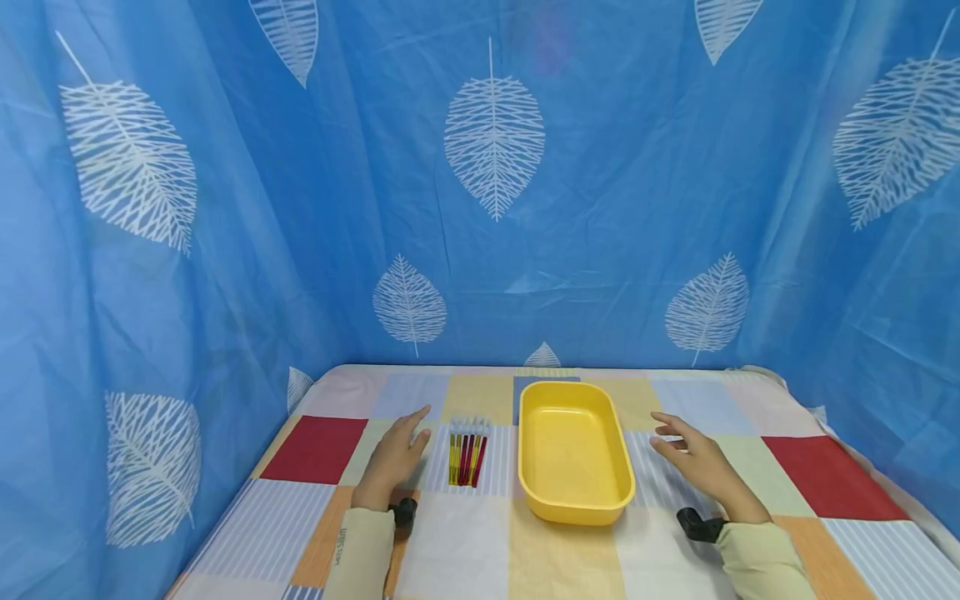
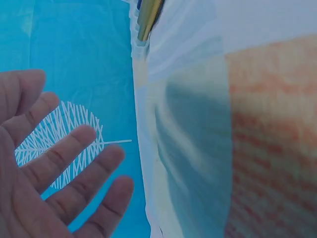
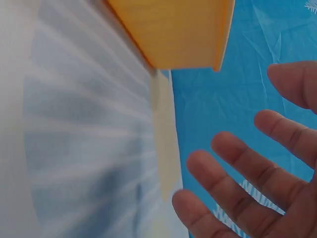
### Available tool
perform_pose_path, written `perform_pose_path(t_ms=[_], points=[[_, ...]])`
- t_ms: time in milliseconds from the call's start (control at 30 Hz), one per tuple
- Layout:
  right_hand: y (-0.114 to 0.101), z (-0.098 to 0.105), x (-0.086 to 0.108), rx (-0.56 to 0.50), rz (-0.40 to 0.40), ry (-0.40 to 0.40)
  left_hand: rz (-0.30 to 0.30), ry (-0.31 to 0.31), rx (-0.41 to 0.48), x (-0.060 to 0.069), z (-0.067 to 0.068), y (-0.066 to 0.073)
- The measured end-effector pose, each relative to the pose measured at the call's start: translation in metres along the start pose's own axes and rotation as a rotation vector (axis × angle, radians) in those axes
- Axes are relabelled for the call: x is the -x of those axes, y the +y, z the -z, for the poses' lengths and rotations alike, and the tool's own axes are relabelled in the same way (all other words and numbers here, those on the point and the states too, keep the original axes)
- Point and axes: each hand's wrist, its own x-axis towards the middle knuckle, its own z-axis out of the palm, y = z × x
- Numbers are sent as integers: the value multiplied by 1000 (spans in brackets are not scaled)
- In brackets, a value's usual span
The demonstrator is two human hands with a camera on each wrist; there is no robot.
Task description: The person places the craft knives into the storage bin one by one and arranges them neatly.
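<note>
1. Left hand (image 1: 392, 457): near the slender pens, on their left, apart from them. Fingers loosely extended, moderately wide, gaps between them; nothing held.

2. Right hand (image 1: 701, 465): right of the yellow tray, apart from it. Fingers spread and slightly bent, holding nothing.

3. Slender pens (image 1: 462, 458), about six, gold and dark red: laid side by side between the left hand and the tray, pale clear ends pointing away from the person. The shared direction and close row suggest deliberate laying out, so that each can be picked out singly.

4. Yellow tray (image 1: 573, 450): rounded rectangle, open side up, long side running away from the person, between the pens and the right hand. Its placing seems chosen to keep it within reach of both hands.

5. Patchwork cloth (image 1: 457, 542): beneath pens and tray. Blue curtain (image 1: 570, 208) with white leaf print: behind and at both sides.

6. Comparison of views: the head view alone gives the tray's inside floor and the full row of pens. The left wrist view adds the open palm and only a few pen ends at the top edge; the right wrist view adds the tray's outer wall and separated fingertips.
</note>
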Motion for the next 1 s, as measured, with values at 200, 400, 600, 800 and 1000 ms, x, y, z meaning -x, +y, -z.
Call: perform_pose_path(t_ms=[200, 400, 600, 800, 1000], points=[[1, -9, -7, -128, -14, -39, -41, 6, 64, -1, 0, -1], [4, -19, -15, -417, -39, -82, -31, -6, 101, -8, -3, -1], [5, -31, -22, -600, -82, -116, 77, -55, 191, -14, -12, -1], [5, -42, -27, -648, -78, -134, 120, -73, 248, -21, -22, -6], [7, -46, -30, -657, -58, -161, 172, -85, 383, -30, -33, -10]])
